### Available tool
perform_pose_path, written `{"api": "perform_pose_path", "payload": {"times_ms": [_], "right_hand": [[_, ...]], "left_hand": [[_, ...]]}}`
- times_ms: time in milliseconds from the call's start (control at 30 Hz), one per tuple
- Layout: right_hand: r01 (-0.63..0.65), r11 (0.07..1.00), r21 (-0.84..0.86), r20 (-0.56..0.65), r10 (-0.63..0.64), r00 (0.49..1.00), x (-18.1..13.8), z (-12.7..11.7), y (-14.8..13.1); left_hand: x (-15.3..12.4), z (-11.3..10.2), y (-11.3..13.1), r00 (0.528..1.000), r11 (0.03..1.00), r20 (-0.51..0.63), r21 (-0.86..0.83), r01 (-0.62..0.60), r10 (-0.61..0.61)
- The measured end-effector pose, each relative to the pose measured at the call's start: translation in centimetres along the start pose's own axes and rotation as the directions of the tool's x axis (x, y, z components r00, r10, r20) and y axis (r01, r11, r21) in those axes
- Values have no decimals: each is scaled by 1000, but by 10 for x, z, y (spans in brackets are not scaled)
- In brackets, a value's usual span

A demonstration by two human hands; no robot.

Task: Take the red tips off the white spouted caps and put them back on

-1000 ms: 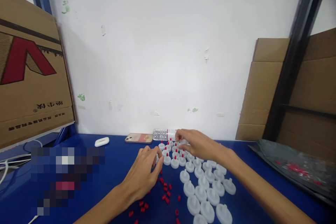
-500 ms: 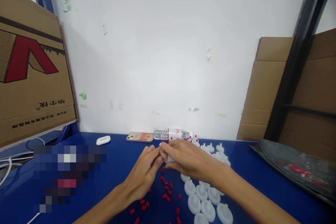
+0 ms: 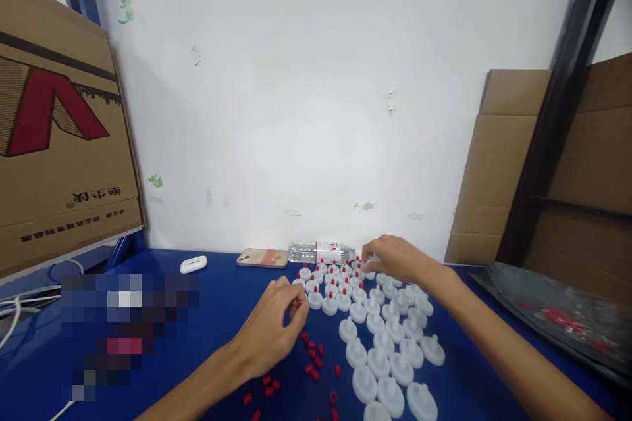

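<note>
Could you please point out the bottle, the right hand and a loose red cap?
Bottle (image 3: pixel 328 252), head view: its label.
Right hand (image 3: pixel 396 258), head view: its back.
Loose red cap (image 3: pixel 338 371), head view: its middle.

The caps (image 3: pixel 315 375) are red, the discs (image 3: pixel 378 364) milky white, the tabletop (image 3: pixel 220 306) blue.

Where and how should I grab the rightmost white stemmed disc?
I'd pinch the stemmed disc by its round rim, coming from the right: neighbouring discs crowd its left, its right side is open, and the bare stem pointing up would stay clear.
</note>
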State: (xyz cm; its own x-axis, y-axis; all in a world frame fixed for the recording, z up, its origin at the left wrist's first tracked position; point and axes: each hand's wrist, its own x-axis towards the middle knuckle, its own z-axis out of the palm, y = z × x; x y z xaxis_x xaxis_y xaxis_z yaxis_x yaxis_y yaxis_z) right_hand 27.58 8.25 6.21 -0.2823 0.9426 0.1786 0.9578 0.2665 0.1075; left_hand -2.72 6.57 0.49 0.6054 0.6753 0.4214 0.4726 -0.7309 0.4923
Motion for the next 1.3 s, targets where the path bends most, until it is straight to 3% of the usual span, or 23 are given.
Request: {"api": "perform_pose_path", "payload": {"times_ms": [233,433,600,900,1000,1133,1300], "right_hand": [[32,997,64,145,-41,989,2,17,10],[43,997,66,125,-51,991,-1,14,9],[-46,999,17,68,45,997,-1,17,14],[-55,998,34,173,48,984,-2,34,5],[-43,999,4,113,42,993,-2,25,2],[-24,1000,-13,-67,23,997,-3,1,-7],[128,991,46,-160,-119,980,-7,-17,-43]], "left_hand": [[1,2,3,999,987,25,155,-46,43],[2,2,1,999,985,17,169,-35,32],[2,3,0,999,980,17,199,-31,28],[1,5,1,998,972,64,233,-17,3],[1,4,0,998,974,68,225,-5,-11],[1,3,-1,997,977,68,211,6,-21],[2,0,1,1000,992,10,127,14,-15]]}}
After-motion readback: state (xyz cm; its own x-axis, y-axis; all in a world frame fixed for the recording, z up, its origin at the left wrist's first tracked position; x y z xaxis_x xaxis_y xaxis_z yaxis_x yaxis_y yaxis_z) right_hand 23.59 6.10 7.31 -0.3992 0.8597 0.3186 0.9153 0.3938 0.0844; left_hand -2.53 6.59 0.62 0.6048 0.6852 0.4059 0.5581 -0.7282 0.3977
